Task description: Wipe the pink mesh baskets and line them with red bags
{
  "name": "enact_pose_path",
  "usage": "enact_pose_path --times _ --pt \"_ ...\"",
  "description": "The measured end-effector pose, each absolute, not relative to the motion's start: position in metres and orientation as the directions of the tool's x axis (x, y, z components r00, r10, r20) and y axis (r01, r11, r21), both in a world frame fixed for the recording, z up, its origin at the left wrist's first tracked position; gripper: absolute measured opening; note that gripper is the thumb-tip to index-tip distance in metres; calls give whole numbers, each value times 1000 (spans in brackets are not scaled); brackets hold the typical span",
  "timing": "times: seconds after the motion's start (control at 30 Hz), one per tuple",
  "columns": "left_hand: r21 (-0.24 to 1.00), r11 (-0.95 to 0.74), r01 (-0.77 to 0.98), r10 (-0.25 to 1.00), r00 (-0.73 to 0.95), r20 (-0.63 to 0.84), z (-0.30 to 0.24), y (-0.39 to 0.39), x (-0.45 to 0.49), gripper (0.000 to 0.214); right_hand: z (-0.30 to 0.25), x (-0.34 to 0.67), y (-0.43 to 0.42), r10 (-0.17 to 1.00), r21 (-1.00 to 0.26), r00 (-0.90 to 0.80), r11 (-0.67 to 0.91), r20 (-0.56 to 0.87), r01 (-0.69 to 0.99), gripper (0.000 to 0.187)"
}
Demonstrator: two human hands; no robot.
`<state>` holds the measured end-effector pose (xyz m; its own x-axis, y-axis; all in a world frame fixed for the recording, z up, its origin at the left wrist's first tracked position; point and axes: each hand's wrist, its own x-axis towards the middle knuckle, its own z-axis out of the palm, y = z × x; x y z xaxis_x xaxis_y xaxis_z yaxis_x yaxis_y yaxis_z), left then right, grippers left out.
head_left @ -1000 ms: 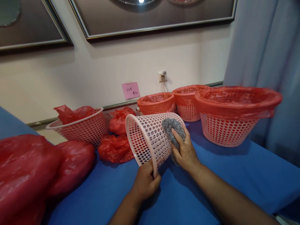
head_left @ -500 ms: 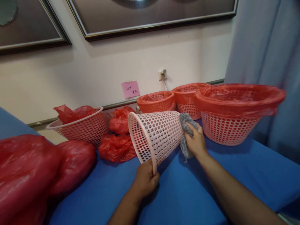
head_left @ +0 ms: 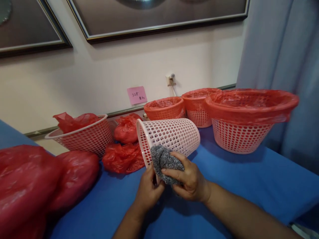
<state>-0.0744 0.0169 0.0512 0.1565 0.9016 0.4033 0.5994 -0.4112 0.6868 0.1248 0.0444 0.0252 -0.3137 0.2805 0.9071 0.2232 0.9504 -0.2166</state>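
A pale pink perforated plastic basket [head_left: 174, 132] lies on its side over the blue-covered table, its mouth facing left. My left hand [head_left: 149, 189] is closed around the lower edge of its rim. In my right hand [head_left: 190, 177] is a grey fluffy cloth [head_left: 165, 164], bunched under the fingers and pressed against the basket's outer side close to the rim. The cloth covers part of the rim and sits right beside my left hand.
Three baskets lined with red bags stand behind and right, the largest basket [head_left: 243, 136] nearest. On the left are another basket [head_left: 87, 141] holding red plastic, crumpled red bags [head_left: 123, 157] and bulging red bags [head_left: 27, 179]. A wall socket [head_left: 170, 80] is behind.
My right hand has moved the cloth from the basket's base end leftward and down to near the rim. My left hand keeps its hold; the basket has turned slightly.
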Motion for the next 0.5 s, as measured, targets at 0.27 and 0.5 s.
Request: enact_pose_path --times 0.27,0.5 --pt "641 -476 602 830 66 554 55 13 -78 15 13 152 103 606 -632 219 638 765 440 44" --pt "616 -411 672 892 157 424 48 8 -69 27 15 167 124 690 -787 385 490 613 374 49"
